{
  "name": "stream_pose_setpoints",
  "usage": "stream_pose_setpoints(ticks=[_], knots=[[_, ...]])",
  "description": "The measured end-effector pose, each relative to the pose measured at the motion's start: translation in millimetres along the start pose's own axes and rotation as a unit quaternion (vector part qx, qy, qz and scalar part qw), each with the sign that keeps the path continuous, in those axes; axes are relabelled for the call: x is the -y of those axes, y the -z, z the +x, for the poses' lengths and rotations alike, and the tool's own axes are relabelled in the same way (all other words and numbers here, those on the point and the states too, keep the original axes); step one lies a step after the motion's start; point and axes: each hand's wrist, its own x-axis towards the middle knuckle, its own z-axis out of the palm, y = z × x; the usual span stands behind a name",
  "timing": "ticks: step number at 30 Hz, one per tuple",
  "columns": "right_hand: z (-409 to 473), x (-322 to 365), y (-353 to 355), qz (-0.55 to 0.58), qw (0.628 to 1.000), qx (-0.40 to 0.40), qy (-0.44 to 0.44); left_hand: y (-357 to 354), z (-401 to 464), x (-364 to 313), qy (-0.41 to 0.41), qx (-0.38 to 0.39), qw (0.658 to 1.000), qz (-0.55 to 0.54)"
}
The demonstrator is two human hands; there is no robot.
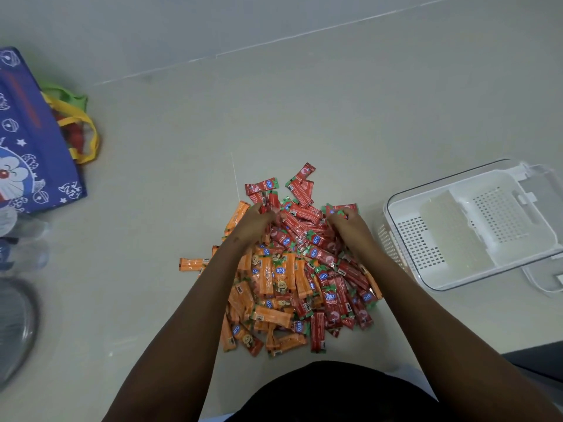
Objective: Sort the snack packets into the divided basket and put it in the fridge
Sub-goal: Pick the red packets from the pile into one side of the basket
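Snack packets (292, 269), glossy red and orange foil sticks, appear light and slippery; left hand (254, 219) and right hand (344, 220), apart, each clutch several.

Pale floor (304, 102); packet heap (292, 269); white basket (405, 269); blue bag (33, 141).

The word "aro" stands in white letters on a small blue oval on many of the red packets (316, 240) in the pile, and the same blue "aro" oval shows on some of the orange packets (281, 271). The finer print on the packets is too small to read. The blue bag (27, 141) carries orange-red lettering that is too blurred to read.
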Motion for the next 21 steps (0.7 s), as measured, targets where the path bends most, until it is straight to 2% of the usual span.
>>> stream_pose_setpoints(ticks=[3,5,8,10,15,18,21], knots=[[18,6,-10,-0.141,0.987,-0.039,0.071,3,5,-6,0.010,-0.013,0.998,-0.056],[30,9,-19,-0.221,0.970,-0.032,0.098,3,8,-7,0.009,-0.014,0.997,-0.071],[41,16,-29,-0.327,0.937,0.008,0.122,1,4,-9,0.016,-0.013,0.999,-0.045],[44,19,-33,-0.378,0.915,0.005,0.141,1,5,-4,0.029,-0.021,0.999,-0.020],[53,27,-47,-0.419,0.892,0.019,0.171,4,9,12,0.030,-0.044,0.998,-0.041],[58,27,-53,-0.460,0.870,0.048,0.172,6,7,14,0.026,-0.070,0.997,0.001],[62,24,-55,-0.442,0.879,0.041,0.173,7,6,16,0.021,-0.091,0.995,0.043]])
